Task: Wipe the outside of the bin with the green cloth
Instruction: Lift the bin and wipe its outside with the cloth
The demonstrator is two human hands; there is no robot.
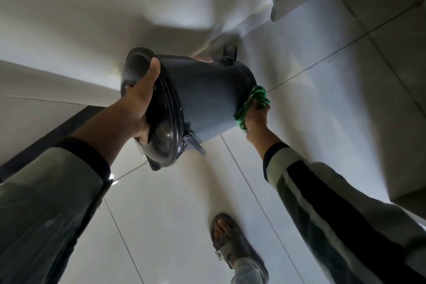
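A dark grey round bin (207, 92) with a black lid is held off the floor and tipped on its side, lid toward me. My left hand (141, 99) grips the lid and rim, thumb over the top edge. My right hand (257, 120) presses a bunched green cloth (252, 105) against the bin's bottom end. A foot pedal (230, 52) sticks out at the far side of the base, and a grey hinge piece (194, 144) juts from below the lid.
White tiled floor (322, 90) stretches below. A white wall with a dark skirting strip (46, 143) runs along the left. A white cabinet corner (410, 198) stands at the right. My sandalled foot (230, 244) is on the floor under the bin.
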